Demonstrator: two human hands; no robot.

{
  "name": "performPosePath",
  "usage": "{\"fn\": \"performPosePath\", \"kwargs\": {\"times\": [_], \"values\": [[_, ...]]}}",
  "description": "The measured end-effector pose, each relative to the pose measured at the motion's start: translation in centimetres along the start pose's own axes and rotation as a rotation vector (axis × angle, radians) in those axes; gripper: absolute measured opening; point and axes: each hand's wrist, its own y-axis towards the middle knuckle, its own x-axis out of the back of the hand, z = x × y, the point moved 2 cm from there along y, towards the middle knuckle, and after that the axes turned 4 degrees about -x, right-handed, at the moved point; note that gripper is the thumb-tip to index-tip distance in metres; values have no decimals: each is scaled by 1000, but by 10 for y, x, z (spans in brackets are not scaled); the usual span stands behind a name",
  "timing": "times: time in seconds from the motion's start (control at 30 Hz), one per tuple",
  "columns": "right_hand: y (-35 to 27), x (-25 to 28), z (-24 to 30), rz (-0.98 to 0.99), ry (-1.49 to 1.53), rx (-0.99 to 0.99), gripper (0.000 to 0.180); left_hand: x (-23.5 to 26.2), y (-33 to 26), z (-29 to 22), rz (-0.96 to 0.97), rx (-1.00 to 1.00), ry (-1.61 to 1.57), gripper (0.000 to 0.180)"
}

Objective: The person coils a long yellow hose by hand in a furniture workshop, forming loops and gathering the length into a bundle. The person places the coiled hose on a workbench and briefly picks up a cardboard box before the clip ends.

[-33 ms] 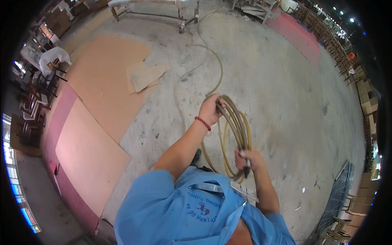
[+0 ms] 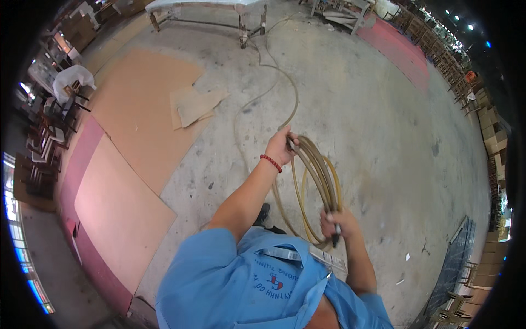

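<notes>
A yellowish-brown flexible hose [image 2: 319, 174] hangs in several loops between my two hands. My left hand [image 2: 281, 147], with a red beaded bracelet at its wrist, is closed around the far end of the coil. Lower and to the right, my right hand [image 2: 341, 223] grips the bundled loops. Out of its grasp pokes a metal and black end fitting [image 2: 335, 239]. Some looser loops droop below, close to my blue shirt. From my left hand the hose runs on in a curve across the floor, away from me.
Flat cardboard sheets [image 2: 148, 104] lie on the concrete floor at left, a torn piece [image 2: 196, 108] on top. A workbench [image 2: 205, 8] stands at the far side, chairs [image 2: 55, 134] along the left. At lower right is a dark panel [image 2: 452, 266].
My right hand has shifted slightly right and toward me with the hose loops and end fitting. My left hand keeps its grip almost in place.
</notes>
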Motion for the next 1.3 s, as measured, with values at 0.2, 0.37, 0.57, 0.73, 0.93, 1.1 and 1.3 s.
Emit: {"fn": "performPosePath", "kwargs": {"times": [0.2, 0.37, 0.57, 0.73, 0.93, 1.1, 1.3], "values": [[-162, 50, -55, -414, -217, -194, 18, 69, 102, -48, -10, -242, 30, 20], [-177, 67, -82, -611, -96, -309, 15, 83, 87, -183, 18, -368, -274, 21], [-132, 52, -55, -287, -439, -115, 17, 188, -50, -299, 213, -830, -528, 20], [-87, 27, -18, 84, -361, -85, 18, 240, -313, -381, 630, -1171, -137, 9], [-42, -3, -21, 329, -435, -185, 23, 211, -615, -347, 609, -1539, 123, 9], [-33, -5, -11, 374, -291, -149, 26, 237, -561, -389, 289, -1574, -211, 4], [-109, 48, -11, -25, 101, 244, 29, 266, -334, -411, 272, -1004, -580, 45]]}}
